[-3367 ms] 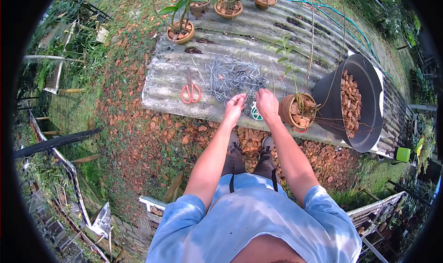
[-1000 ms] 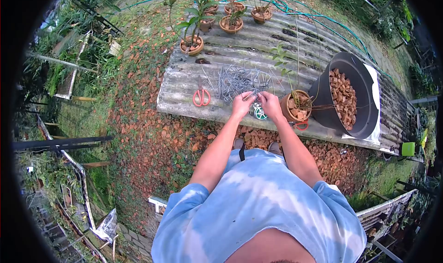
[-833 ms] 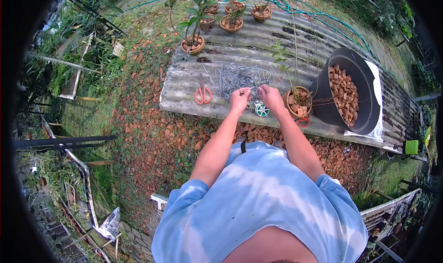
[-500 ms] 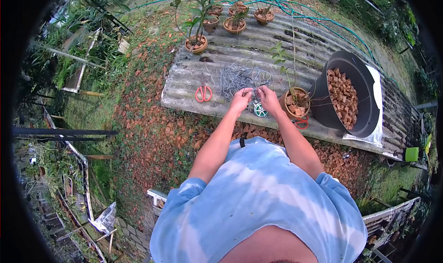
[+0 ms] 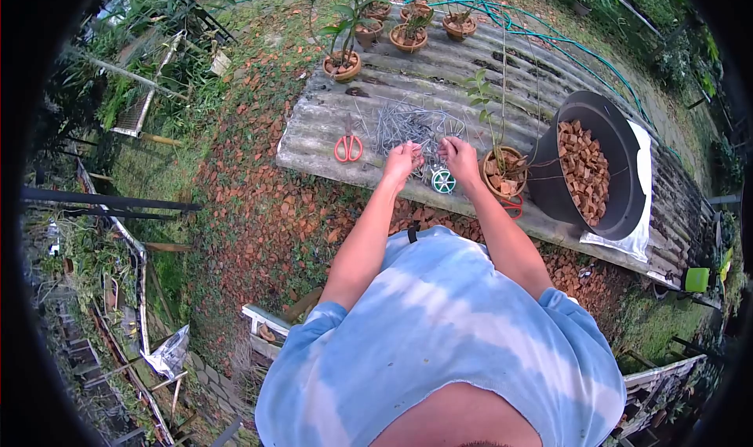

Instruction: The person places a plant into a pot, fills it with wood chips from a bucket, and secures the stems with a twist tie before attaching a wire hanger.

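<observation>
My left hand [image 5: 401, 161] is closed in a pinch at the near side of a tangled pile of grey wire pieces [image 5: 400, 125]. My right hand [image 5: 460, 157] pinches too, a short gap to the right. Whatever sits in the fingertips is too thin to tell from the wires behind. Just below the right hand lies a round green-and-white spool [image 5: 443, 181]. Scissors with red-orange handles [image 5: 348, 148] rest left of the pile. Right of my hands stands a clay pot with a leafy stem [image 5: 504, 172], and a second red-handled tool [image 5: 513, 205] is partly hidden near it.
A large black tub [image 5: 627, 212] of brown chunks leans on a white sack [image 5: 640, 149] at the right. Several potted plants [image 5: 343, 67] stand along the far left of the corrugated sheet [image 5: 306, 145]. A teal hose [image 5: 580, 43] runs behind.
My hands have moved apart, the left one shifting slightly left and the right one slightly right. The whole view has shifted a little.
</observation>
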The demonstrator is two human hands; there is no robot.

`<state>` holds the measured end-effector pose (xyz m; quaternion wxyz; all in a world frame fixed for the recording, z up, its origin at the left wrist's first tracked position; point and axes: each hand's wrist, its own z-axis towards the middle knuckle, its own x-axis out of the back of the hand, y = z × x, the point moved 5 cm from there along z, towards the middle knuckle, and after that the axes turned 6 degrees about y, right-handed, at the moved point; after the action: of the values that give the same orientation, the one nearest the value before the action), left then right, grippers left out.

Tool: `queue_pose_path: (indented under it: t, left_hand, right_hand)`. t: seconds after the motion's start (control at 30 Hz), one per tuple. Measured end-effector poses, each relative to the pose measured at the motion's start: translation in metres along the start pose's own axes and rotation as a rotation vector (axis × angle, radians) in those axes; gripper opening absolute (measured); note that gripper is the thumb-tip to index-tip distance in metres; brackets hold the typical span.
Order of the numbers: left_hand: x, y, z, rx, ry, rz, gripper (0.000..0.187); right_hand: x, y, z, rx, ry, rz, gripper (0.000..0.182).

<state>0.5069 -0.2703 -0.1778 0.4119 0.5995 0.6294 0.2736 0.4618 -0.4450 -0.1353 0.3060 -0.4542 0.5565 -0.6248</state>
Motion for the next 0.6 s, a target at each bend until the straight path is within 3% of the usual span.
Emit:
queue_pose_path:
  t: [0.1,0.27,0.33,0.5,0.6]
  left_hand:
    - [-0.004,0.016,-0.011,0.009,-0.006,-0.002,0.038]
    - [-0.01,0.03,-0.006,0.02,-0.068,-0.072,0.039]
    - [-0.011,0.034,-0.011,0.036,-0.151,-0.108,0.035]
    - [-0.02,0.056,-0.025,-0.005,-0.315,-0.003,0.04]
    - [-0.032,0.073,-0.027,-0.072,-0.378,0.134,0.043]
  right_hand:
    - [0.001,-0.007,0.001,0.111,0.003,-0.186,0.023]
    - [-0.004,0.004,0.0,0.006,-0.078,-0.115,0.026]
    - [-0.005,-0.002,-0.003,-0.075,-0.121,-0.048,0.033]
    - [-0.001,-0.01,-0.001,0.026,-0.24,-0.064,0.069]
    - [0.01,-0.032,0.0,0.069,-0.253,-0.177,0.068]
